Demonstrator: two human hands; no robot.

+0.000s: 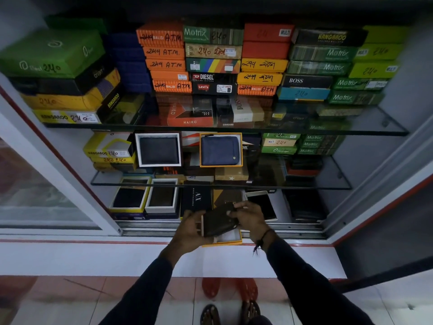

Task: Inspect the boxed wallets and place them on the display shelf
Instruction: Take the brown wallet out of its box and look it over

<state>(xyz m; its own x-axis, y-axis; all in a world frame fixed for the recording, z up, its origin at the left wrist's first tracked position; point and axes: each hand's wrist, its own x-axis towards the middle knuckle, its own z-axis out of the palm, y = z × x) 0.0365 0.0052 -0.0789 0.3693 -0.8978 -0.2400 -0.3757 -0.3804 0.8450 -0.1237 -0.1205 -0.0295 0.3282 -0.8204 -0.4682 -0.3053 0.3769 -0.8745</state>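
Gripping one dark wallet [219,221], left hand [189,228] and right hand [248,219]; orange-rimmed box [230,239] beneath; glass shelf [328,184] beyond

The open box [230,238] lies mostly hidden beneath the dark wallet [219,221] (its interior unseen).

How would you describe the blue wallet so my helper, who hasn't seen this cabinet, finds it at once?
Go to the middle glass shelf of the cabinet. Near its centre, an open orange-rimmed box stands facing out, holding the blue wallet. Its neighbour to the left is a black wallet in a white-rimmed box.
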